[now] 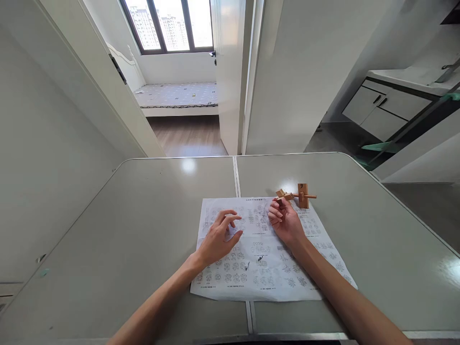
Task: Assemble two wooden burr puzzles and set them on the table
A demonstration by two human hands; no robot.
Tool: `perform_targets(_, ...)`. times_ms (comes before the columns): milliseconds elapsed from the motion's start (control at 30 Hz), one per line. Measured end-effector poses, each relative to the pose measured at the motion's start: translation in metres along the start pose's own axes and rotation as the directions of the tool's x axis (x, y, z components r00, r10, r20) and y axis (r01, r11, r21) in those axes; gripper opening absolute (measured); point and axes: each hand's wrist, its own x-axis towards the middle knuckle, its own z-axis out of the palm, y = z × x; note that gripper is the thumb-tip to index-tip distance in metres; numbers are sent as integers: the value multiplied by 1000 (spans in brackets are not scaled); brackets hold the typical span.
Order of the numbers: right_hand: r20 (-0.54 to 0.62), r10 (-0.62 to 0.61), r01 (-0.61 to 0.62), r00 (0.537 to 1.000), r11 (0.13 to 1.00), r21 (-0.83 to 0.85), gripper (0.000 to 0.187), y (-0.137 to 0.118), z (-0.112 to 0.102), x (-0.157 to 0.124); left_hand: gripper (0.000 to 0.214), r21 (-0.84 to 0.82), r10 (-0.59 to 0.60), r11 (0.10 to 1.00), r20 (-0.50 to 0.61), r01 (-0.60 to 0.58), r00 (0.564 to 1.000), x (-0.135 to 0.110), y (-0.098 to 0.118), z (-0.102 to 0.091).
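A printed instruction sheet (266, 268) with many small diagrams lies on the grey table (143, 230). My left hand (219, 237) rests on the sheet's upper left part, fingers loosely curled and apart, holding nothing. My right hand (285, 220) is at the sheet's top edge, its fingers curled around a small wooden piece (282, 194). Just right of that hand stands a wooden puzzle assembly (303, 195), an upright block with a thin rod through it. Two tiny dark bits (259, 259) lie on the sheet near my wrists.
The table has a seam (235, 177) down its middle and rounded far corners. Beyond it an open door (230, 72) leads to a room with a bed and window. Cabinets (381, 108) stand at the right.
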Motion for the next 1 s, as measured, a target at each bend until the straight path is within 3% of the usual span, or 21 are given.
perform_targets(200, -30, 1, 0, 1000, 1000, 27, 23, -2, 2, -1, 27, 7, -14, 1000, 10, 14, 1000, 1, 1, 0)
perform_targets(333, -25, -6, 6, 1000, 1000, 6, 18, -4, -1, 1, 26, -6, -16, 1000, 21, 16, 1000, 1, 1, -1)
perform_targets(667, 15, -25, 27, 1000, 989, -145, 23, -3, -7, 4, 23, -3, 16, 1000, 19, -16, 1000, 2, 3, -1)
perform_targets(867, 17, 12, -8, 1000, 976, -215, 30, 4, 2, -2, 20, -28, 17, 999, 29, -16, 999, 2, 2, 0)
perform_targets(1000, 72, 70, -37, 995, 921, -387, 32, 14, 11, -9, 18, -46, 27, 999, 41, -25, 999, 3, 2, -1)
